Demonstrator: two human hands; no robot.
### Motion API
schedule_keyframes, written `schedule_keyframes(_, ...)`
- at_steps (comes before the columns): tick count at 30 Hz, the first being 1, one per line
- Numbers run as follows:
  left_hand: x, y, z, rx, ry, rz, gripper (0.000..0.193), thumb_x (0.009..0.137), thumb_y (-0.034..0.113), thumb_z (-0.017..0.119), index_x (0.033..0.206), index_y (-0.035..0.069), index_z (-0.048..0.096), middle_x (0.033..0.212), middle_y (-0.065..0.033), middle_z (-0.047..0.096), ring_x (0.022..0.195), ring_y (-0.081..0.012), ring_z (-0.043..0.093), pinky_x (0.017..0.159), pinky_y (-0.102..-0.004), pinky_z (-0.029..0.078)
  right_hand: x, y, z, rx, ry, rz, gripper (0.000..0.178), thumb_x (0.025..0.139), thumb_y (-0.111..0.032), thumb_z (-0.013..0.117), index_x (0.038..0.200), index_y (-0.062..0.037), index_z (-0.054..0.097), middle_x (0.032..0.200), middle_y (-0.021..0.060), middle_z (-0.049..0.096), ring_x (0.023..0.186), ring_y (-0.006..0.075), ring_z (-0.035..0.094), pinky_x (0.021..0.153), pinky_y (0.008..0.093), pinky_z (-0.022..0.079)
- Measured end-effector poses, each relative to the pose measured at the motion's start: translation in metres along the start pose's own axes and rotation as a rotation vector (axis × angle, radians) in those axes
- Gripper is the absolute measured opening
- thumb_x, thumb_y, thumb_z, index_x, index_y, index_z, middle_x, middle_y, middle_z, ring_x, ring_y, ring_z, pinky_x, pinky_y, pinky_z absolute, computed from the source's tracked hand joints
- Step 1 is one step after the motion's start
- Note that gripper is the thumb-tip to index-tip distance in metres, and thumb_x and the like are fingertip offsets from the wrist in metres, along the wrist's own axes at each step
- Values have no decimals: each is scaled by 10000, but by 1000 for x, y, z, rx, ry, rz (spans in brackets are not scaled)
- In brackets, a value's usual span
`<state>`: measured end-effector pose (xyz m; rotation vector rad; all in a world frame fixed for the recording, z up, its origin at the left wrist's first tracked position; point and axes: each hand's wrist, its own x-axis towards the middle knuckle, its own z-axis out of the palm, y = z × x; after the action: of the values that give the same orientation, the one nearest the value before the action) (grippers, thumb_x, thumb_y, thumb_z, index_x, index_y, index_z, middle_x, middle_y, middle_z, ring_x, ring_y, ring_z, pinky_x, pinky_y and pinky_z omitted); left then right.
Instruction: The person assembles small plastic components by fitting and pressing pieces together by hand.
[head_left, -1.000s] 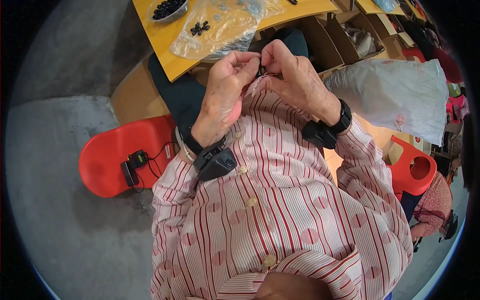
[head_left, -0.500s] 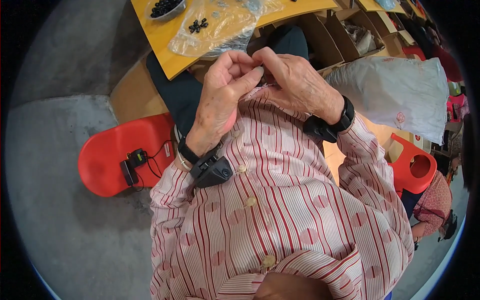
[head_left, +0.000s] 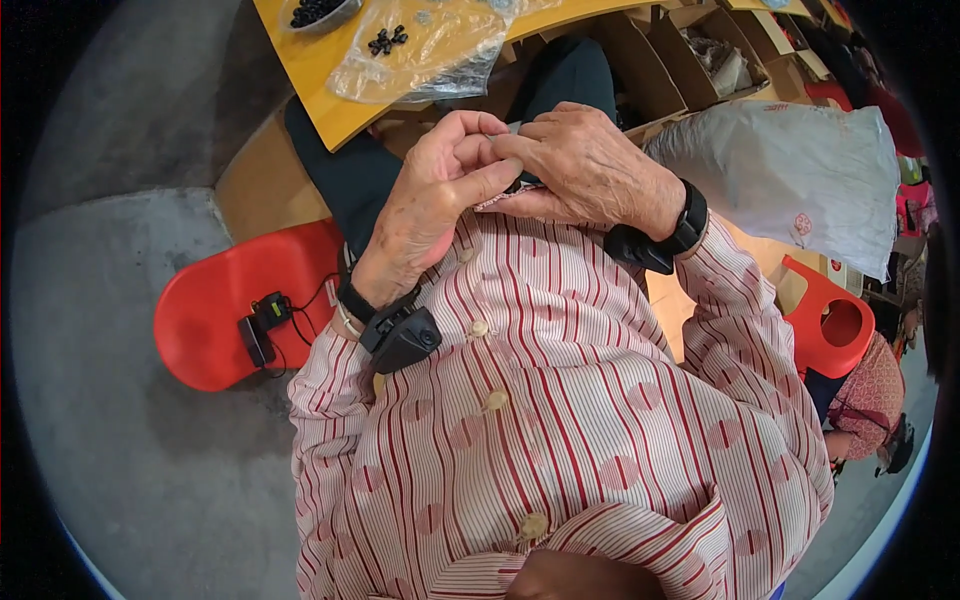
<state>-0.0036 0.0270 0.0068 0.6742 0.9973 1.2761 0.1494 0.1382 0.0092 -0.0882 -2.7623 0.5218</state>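
Both hands meet in front of my striped shirt, close to its lower edge. My left hand is closed, its thumb and fingers pinched toward the other hand. Bent over from the other side, my right hand has its fingertips pressed together against the left ones. A small black piece shows between the fingertips; most of it is hidden, so its kind cannot be made out. Past the hands, several small black pieces lie on a clear plastic bag.
The bag lies on a yellow table, beside a clear bowl of black pieces. Open cardboard boxes and a big white sack stand right. A red stool holds a black device. Another person's patterned sleeve shows far right.
Both hands have come slightly nearer my body, still pinched together. The right hand's fingers have curled in more over the left fingertips. The view has shifted a little.
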Motion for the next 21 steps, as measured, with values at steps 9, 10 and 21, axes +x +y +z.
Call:
schedule_keyframes(9,-1,-12,-6,-38,2,-60,340,831,40,613,1118,-12,438,936,-86,612,823,-88,556,743,-211,452,-5,0,12,102,-48,64,391,848,-448,581,992,-85,604,669,103,594,634,280,606,616,380,483)
schedule_keyframes(10,-1,-13,-6,-49,9,-59,351,831,41,616,1126,-14,434,948,-94,616,837,-93,563,751,-214,455,-5,1,15,138,-45,79,399,853,-450,575,1014,-86,609,680,102,598,642,276,610,627,377,489)
schedule_keyframes(21,-7,-10,-6,-40,15,-120,411,848,72,620,1199,-30,431,948,-80,617,880,-106,562,807,-230,437,-10,2,24,238,-59,72,450,877,-464,538,1086,-69,593,677,123,594,633,266,610,614,362,493)
